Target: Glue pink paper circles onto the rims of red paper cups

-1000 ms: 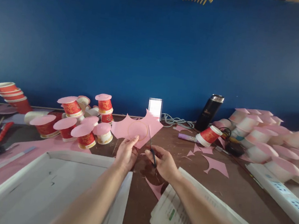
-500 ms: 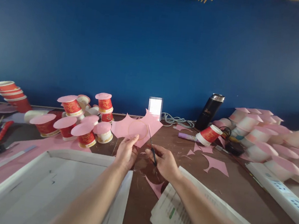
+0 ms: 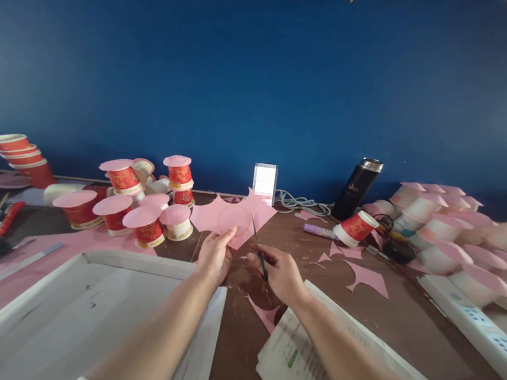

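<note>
**Head view: scissors at the right side of a pink sheet, almost unmoved**

In the head view, the person's left hand (image 3: 216,256) pinches a pink sheet (image 3: 208,214) by its lower edge, thumb in front. The right hand (image 3: 284,274) grips dark scissors (image 3: 262,261), whose blade lies against the sheet just right of a drawn circle (image 3: 234,216). How wide the blades are parted is too small to tell.

Over the last second, hands, sheet and scissors have kept nearly the same pose; the whole scene has shifted slightly, probably from head movement. Cutting seems to have gained little, and the circle is still part of the scalloped sheet.

Left of the left hand stand red cups (image 3: 149,234) topped with pink discs. Right of the scissors are pink scraps (image 3: 369,279), a tipped red cup (image 3: 356,228) and a purple marker (image 3: 320,231); farther right, pale cups (image 3: 477,285) are heaped. Nearer the viewer, a white tray (image 3: 134,261) lies under the left forearm and printed pages (image 3: 278,365) under the right, perhaps limiting elbow room.
</note>
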`<state>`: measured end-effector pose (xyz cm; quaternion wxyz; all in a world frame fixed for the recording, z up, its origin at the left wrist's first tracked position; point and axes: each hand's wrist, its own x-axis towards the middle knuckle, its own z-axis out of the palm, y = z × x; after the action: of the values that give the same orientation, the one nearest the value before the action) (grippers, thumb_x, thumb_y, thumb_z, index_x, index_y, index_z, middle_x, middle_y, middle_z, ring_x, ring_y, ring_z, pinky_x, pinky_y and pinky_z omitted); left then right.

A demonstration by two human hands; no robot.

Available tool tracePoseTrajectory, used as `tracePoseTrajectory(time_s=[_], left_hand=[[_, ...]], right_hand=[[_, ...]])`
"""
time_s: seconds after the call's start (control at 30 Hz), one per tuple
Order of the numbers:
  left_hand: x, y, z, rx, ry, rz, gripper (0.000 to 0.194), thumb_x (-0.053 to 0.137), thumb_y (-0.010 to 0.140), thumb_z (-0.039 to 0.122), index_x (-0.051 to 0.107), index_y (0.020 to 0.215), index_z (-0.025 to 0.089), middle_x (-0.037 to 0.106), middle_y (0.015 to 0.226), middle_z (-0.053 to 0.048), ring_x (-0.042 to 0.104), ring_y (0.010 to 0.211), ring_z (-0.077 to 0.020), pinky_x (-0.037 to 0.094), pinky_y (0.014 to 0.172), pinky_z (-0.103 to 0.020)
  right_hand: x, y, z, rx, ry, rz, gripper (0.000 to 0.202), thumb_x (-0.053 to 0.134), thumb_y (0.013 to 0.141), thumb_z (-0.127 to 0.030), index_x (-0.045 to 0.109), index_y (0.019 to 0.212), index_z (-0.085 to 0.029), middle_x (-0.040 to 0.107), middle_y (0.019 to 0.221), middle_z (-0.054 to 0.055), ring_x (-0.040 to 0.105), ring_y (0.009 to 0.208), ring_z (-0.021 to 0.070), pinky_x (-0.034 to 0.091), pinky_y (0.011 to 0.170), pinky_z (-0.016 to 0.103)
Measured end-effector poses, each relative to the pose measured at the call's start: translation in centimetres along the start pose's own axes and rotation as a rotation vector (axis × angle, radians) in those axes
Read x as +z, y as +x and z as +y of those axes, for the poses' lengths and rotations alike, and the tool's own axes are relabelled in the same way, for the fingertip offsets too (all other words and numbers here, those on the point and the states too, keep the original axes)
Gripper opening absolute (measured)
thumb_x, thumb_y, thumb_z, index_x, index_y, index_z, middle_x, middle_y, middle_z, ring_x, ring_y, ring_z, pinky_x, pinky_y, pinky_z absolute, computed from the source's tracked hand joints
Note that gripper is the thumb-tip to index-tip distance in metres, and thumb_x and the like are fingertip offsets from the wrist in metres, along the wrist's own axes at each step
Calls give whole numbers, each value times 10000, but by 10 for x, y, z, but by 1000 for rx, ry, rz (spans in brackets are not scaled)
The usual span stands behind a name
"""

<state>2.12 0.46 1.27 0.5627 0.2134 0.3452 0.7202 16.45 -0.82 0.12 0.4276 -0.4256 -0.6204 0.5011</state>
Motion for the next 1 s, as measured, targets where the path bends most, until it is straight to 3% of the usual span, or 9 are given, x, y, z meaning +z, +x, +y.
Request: tracePoseTrajectory(time_s=[0.17,0.4,0.57,0.73,1.0], left_hand=[[2,-2,1,-26,125,43,274,807,582,256,647,738,98,700,639,-82,697,688,-244,556,652,-342],[-12,5,-7,1,382,11,351,779,612,398,696,751,87,652,531,-56,609,461,-196,491,498,-307],[-13,4,-7,58,545,-2,370,763,623,434,721,764,94,688,605,-77,623,508,-195,481,498,-284],[-12,4,-8,68,506,-18,391,759,633,427,729,826,88,667,556,-62,602,467,-185,498,531,-306],[-12,4,-9,46,451,-22,391,771,626,413,728,846,92,632,487,-40,581,422,-181,487,505,-303]], right_hand=[[1,0,3,-14,1,-22,316,640,773,-374,701,1010,-174,558,625,-18,449,555,108,339,503,220],[-1,0,-2,-3,-30,-22,334,635,773,-415,693,990,-167,593,681,4,479,590,124,380,534,233],[-2,-1,-12,-14,-61,3,282,626,774,-426,698,886,-177,553,632,-10,450,568,117,357,525,233],[-3,-2,-16,-35,-49,2,283,623,776,-446,684,810,-171,507,586,-26,406,540,105,320,509,233],[-4,-2,-9,-67,-86,8,286,609,793,-444,700,861,-181,518,601,-21,421,558,116,333,527,236]])
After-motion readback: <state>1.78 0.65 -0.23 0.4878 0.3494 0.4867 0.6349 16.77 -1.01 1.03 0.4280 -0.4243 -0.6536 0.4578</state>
